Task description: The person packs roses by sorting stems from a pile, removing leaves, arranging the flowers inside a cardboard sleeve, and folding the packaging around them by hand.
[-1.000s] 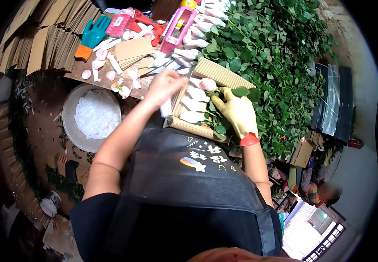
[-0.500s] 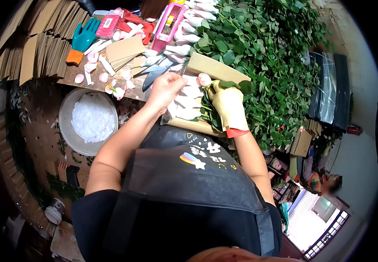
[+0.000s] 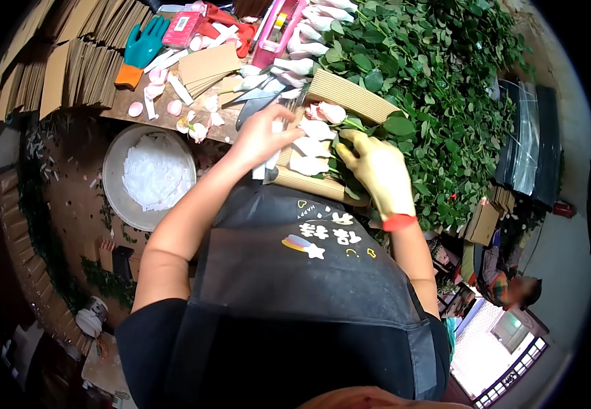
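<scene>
My left hand [image 3: 262, 138], bare, is at the left side of a corrugated cardboard wrap [image 3: 353, 97]. Its thumb and fingers are apart, close to white strips [image 3: 260, 169] whose contact with the hand is unclear. My right hand [image 3: 377, 170], in a pale yellow glove with a red cuff, hovers over the stems on the right, index finger and thumb spread. Between the hands, a pink rose [image 3: 331, 113] lies at the top of a row of white-sleeved flower heads [image 3: 309, 165] on the cardboard. Leaves partly cover the stems.
A big heap of leafy stems [image 3: 438, 102] fills the right. Scissors [image 3: 258, 102], a pink tape dispenser [image 3: 276, 34], cardboard pieces [image 3: 207, 67] and a green glove [image 3: 146, 44] lie on the table. Below stands a bucket of white paper [image 3: 152, 177]. A person [image 3: 503, 279] is at far right.
My right hand has let go of the pink rose and drawn back right and down. The rose now lies on the cardboard. My left hand's fingers have opened from a pinch. The view has shifted slightly.
</scene>
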Motion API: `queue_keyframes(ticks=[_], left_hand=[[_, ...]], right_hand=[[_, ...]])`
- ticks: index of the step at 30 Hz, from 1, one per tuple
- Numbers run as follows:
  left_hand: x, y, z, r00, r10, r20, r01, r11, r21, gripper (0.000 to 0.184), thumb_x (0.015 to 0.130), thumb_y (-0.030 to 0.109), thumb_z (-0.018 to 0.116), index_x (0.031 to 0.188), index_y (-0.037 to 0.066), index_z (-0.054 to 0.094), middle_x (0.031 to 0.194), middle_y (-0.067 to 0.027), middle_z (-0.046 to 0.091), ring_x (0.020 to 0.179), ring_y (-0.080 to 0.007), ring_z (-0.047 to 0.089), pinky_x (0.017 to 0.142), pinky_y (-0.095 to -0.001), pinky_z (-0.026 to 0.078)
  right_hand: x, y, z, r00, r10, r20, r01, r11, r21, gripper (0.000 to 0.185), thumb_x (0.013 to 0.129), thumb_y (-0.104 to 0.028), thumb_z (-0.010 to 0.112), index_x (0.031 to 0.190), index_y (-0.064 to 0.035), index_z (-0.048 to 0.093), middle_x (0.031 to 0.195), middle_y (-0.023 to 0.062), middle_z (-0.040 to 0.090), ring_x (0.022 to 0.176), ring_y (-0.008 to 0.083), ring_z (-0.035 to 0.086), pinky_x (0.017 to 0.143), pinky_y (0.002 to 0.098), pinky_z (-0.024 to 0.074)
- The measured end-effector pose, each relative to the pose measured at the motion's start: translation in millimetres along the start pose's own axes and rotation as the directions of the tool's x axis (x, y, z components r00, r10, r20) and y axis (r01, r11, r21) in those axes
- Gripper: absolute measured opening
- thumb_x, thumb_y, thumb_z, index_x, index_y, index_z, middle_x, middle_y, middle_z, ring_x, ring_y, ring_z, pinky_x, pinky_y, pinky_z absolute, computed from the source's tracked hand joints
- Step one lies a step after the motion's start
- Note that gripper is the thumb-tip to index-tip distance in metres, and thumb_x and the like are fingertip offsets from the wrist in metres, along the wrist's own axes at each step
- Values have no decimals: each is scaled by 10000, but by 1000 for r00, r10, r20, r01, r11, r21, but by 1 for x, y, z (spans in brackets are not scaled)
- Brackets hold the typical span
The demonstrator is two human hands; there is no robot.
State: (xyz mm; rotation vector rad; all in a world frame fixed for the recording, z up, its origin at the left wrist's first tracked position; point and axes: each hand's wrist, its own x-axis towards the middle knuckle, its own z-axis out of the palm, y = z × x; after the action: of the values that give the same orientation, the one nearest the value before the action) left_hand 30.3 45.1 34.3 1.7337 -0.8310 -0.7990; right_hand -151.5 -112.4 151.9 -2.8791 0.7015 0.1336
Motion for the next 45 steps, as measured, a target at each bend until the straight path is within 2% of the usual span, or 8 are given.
queue_keyframes(ticks=[2, 5, 15, 24, 29, 38, 42, 45], left_hand=[[9, -4, 5, 980, -130, 150, 145, 985, -90, 388, 847, 335, 844, 1056, 23, 743, 1055, -154, 751, 993, -267, 718, 924, -375, 537], [10, -5, 12, 997, -46, 69, 55, 988, -146, 262, 889, 218, 845, 994, 7, 733, 828, -2, 726, 790, -54, 637, 749, -250, 527], [6, 4, 13, 996, 8, 93, 5, 990, -142, 280, 937, 275, 793, 963, 5, 720, 925, -43, 722, 879, -79, 639, 812, -284, 522], [1, 22, -21, 927, -243, 286, 375, 657, -654, 204, 982, 272, 758, 975, 75, 706, 811, 42, 628, 711, -40, 558, 640, -207, 445], [7, 4, 6, 969, -223, 108, 247, 897, -366, 350, 947, 271, 808, 1112, -23, 713, 955, -22, 724, 877, -80, 658, 794, -239, 512], [-9, 13, -40, 876, -247, -414, -52, 805, -591, 107, 972, 124, 752, 946, 35, 697, 880, -22, 718, 770, -84, 655, 686, -263, 532], [-30, -15, -49, 972, -230, -41, 220, 960, -175, 154, 931, 172, 790, 935, 58, 686, 928, -33, 733, 848, -90, 666, 759, -268, 520], [-26, 3, -13, 995, -101, 19, 101, 995, -15, 268, 887, 255, 844, 979, 39, 713, 936, -42, 738, 870, -100, 677, 786, -263, 519]], right_hand=[[10, -2, 16, 986, 110, 126, -105, 993, -46, 311, 985, -377, 692, 1181, -136, 711, 884, 149, 757, 853, 340, 738, 791, 451, 568], [7, -7, 27, 983, 154, 98, -154, 988, -11, 335, 1011, -400, 648, 1241, -159, 678, 998, 165, 760, 965, 351, 731, 891, 484, 541], [11, -8, 27, 969, 194, 150, -201, 979, 32, 303, 1012, -376, 648, 1205, -144, 675, 1021, 173, 759, 988, 365, 726, 913, 502, 528], [12, -4, 35, 984, 160, 80, -163, 986, 32, 238, 997, -323, 666, 1096, -109, 696, 962, 171, 757, 933, 356, 726, 843, 496, 537], [9, -2, 39, 989, 136, 55, -140, 987, 75, 242, 1006, -326, 654, 1073, -94, 684, 957, 172, 749, 938, 362, 725, 843, 498, 537], [2, 2, 23, 986, 150, 68, -158, 978, 135, 238, 1020, -302, 634, 1079, -74, 673, 970, 170, 747, 920, 368, 726, 789, 477, 577], [-10, -10, -20, 997, -63, -55, 70, 990, 122, 203, 976, -286, 700, 1076, -115, 742, 837, 126, 731, 795, 286, 723, 759, 406, 571], [-13, -5, -3, 987, -150, 60, 146, 987, 63, 212, 972, -309, 699, 1025, -104, 716, 797, 131, 719, 742, 327, 703, 728, 441, 562]])
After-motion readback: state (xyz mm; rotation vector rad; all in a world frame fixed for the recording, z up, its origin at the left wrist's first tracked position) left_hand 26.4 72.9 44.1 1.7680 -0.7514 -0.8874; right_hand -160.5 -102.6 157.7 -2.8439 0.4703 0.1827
